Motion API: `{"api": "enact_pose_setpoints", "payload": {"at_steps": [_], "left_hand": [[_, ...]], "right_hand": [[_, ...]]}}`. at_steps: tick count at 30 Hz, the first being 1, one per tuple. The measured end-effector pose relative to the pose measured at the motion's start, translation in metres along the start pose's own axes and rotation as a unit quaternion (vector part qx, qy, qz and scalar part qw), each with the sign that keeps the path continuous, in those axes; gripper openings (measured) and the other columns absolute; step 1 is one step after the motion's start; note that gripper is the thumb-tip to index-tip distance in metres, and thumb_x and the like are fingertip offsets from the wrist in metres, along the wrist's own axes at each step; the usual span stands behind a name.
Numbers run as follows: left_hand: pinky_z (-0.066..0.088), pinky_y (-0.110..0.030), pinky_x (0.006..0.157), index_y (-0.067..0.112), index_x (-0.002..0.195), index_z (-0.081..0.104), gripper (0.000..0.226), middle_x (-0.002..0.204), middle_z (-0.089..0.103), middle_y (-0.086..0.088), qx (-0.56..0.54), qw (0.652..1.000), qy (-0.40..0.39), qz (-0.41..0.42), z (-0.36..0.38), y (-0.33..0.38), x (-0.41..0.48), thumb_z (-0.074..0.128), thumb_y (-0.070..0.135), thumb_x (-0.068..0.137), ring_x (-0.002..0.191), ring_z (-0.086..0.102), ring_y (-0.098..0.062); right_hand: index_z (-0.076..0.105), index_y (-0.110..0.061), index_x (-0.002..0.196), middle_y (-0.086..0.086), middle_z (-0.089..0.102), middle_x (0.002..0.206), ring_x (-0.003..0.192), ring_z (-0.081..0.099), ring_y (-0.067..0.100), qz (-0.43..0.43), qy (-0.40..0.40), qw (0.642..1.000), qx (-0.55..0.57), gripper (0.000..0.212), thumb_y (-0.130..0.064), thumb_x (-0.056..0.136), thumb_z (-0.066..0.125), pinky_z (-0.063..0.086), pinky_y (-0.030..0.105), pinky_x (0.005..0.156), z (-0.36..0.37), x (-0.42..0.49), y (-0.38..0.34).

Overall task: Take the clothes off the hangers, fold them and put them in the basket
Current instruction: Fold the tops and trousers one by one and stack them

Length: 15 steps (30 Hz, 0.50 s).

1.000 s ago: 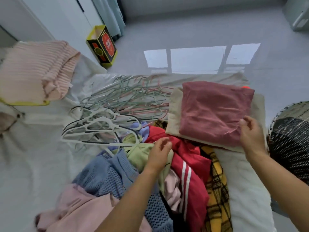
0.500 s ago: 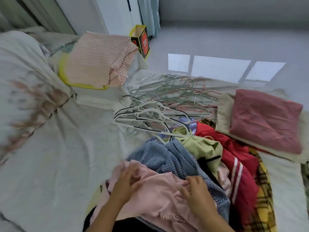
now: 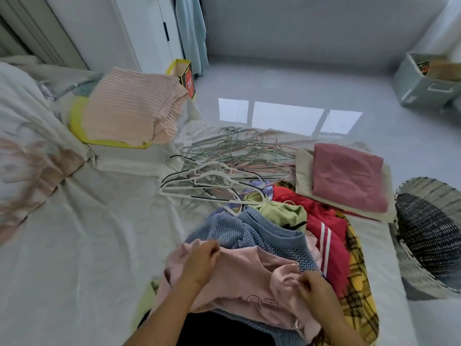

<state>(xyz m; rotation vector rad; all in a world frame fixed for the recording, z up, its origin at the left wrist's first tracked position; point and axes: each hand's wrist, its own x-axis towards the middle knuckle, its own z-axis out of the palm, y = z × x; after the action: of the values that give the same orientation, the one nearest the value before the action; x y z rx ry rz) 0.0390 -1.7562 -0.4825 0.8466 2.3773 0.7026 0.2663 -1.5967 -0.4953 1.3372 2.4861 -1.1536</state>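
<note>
Fingers (image 3: 214, 248) of left hand (image 3: 199, 265) and right hand (image 3: 314, 288) pinch soft, crumpled pink top (image 3: 249, 277).

left hand (image 3: 202, 263): off green top (image 3: 284, 212), now gripping pink garment (image 3: 249, 283)
right hand (image 3: 315, 289): off folded maroon garment (image 3: 349, 176), now pinching pink garment

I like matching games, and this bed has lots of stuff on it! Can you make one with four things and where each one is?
Things:
1. hangers
2. wicker basket
3. pink top
4. dark pink folded garment

Places:
A. gripped by the left hand and the right hand
B. on a folded beige piece
C. at the right, beside the bed
D. piled bare in the middle of the bed

Pairs: 1-D, 2-C, 3-A, 4-B
</note>
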Motion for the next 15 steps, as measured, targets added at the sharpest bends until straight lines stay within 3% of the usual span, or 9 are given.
{"api": "enact_pose_setpoints", "payload": {"at_steps": [2, 5, 9, 15], "left_hand": [[0.041, -0.03, 0.073, 0.016, 0.091, 0.065, 0.022, 0.095, 0.068, -0.007, 0.029, 0.998, 0.051, -0.008, -0.026, -0.003, -0.014, 0.047, 0.028, 0.089, 0.091, 0.06, -0.026], [0.04, -0.029, 0.069, 0.016, 0.091, 0.07, 0.036, 0.094, 0.072, -0.004, 0.013, 0.992, 0.126, -0.01, -0.064, 0.0, -0.039, 0.04, 0.035, 0.083, 0.089, 0.064, -0.026], [0.042, -0.031, 0.075, 0.009, 0.09, 0.071, 0.016, 0.094, 0.072, -0.009, 0.0, 0.984, 0.179, -0.001, -0.115, 0.006, -0.065, 0.055, 0.009, 0.09, 0.09, 0.064, -0.029], [0.031, -0.029, 0.068, 0.008, 0.086, 0.054, 0.01, 0.091, 0.061, -0.012, -0.062, 0.976, 0.208, 0.02, -0.183, 0.023, -0.101, 0.048, 0.005, 0.093, 0.083, 0.052, -0.025]], "right_hand": [[0.053, -0.017, 0.076, 0.0, 0.058, 0.073, 0.067, 0.054, 0.016, 0.019, 0.043, 0.996, 0.078, 0.016, -0.014, 0.091, 0.057, 0.04, 0.03, 0.059, -0.015, -0.009, -0.009], [0.051, -0.009, 0.079, 0.007, 0.053, 0.075, 0.068, 0.049, 0.021, 0.026, 0.129, 0.97, 0.204, 0.016, -0.013, 0.095, 0.051, 0.034, 0.033, 0.058, -0.047, -0.031, -0.031], [0.05, -0.014, 0.077, 0.007, 0.052, 0.076, 0.07, 0.048, 0.022, -0.006, 0.191, 0.954, 0.23, 0.018, -0.013, 0.095, 0.048, 0.035, 0.034, 0.061, -0.085, -0.068, -0.058], [0.05, -0.017, 0.077, 0.006, 0.053, 0.077, 0.069, 0.047, 0.02, -0.04, 0.247, 0.927, 0.278, 0.02, -0.012, 0.096, 0.047, 0.034, 0.029, 0.059, -0.125, -0.115, -0.103]]}}
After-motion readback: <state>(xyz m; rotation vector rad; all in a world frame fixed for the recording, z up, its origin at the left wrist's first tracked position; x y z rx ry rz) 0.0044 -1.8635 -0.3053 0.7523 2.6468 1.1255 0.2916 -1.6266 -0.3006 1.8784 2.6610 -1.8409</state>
